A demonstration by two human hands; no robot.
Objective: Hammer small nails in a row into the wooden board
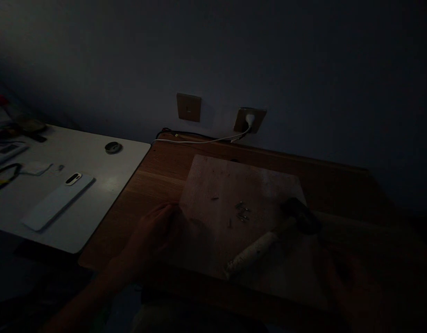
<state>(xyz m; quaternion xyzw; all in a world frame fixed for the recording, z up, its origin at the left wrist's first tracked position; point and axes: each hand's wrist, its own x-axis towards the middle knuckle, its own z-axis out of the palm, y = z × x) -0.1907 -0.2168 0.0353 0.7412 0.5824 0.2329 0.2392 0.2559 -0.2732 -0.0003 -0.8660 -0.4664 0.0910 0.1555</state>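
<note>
White table (pixel 102 194): on my left as I look on, catching a dull shine; a dark strap (pixel 18 169) and other dim clutter lie at its far left.
Phone (pixel 57 203): flat and slantwise near the front edge, camera side up.
Tin (pixel 113 147): small and round, near the back edge.
Left hand (pixel 159 226): low over the wood table (pixel 147 185), at the left edge of the board; fingers curled; whether they grip that edge I cannot tell.
Wall plate (pixel 188 107): above the back of the wood table; a white cable (pixel 199 141) runs below it.
Board (pixel 206 185): pale, flat on the wood table, between the two hands.
Pins (pixel 243 217): small and thin, most in a loose cluster mid-board; a couple lie apart to the left.
Socket (pixel 239 122): on the wall, with the cable's white plug in it.
Mallet (pixel 251 253): lying slantwise across the board's right part; pale handle toward the front, black head by the right edge.
Right hand (pixel 350 273): beside the board's right edge, deep in shadow; how its fingers stand I cannot tell.
</note>
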